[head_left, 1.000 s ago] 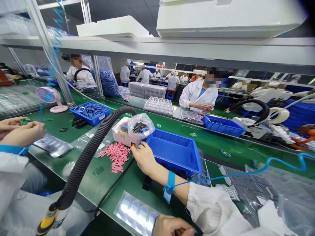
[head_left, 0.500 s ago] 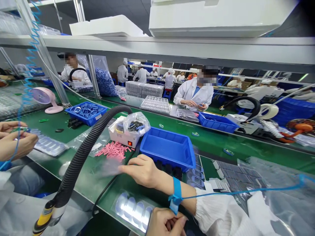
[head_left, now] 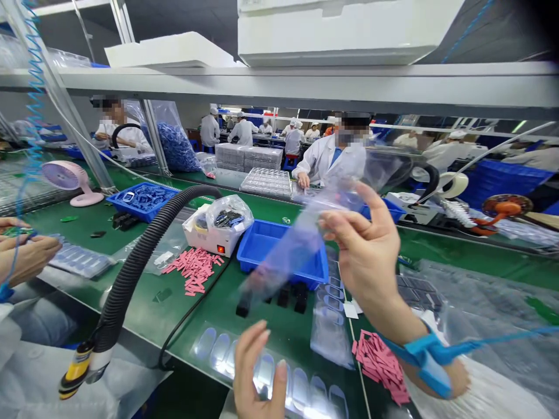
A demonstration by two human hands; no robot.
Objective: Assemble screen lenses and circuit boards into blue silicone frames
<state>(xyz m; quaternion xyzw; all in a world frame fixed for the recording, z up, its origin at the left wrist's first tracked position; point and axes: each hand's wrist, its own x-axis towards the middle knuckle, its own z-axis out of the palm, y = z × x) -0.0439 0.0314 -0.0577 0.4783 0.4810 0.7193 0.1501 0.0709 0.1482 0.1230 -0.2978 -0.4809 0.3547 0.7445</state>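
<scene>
My right hand (head_left: 367, 250), with a blue wrist strap (head_left: 425, 361), is raised over the bench. Its thumb and fingers pinch a clear plastic film (head_left: 288, 250), blurred by motion, which hangs down to the left in front of a blue tray (head_left: 262, 235). Low in the middle, my left hand (head_left: 257, 378) has its fingers apart and nothing in them. It hovers by a sheet of clear, rounded lens-like pieces (head_left: 301, 387) at the bench's front edge. Several black parts (head_left: 300, 298) lie just in front of the tray.
Pink strips form one pile (head_left: 194, 267) left of the tray and another (head_left: 379, 361) at right. A black flexible hose (head_left: 131, 285) arches across the left. Beside the tray stands a white box (head_left: 209, 235) with a lit red switch. A co-worker's hands (head_left: 26, 256) work at far left.
My right hand has swung up and right from beside the left pink pile, carrying the film. My left hand has moved left and opened. The right pink pile has come into view.
</scene>
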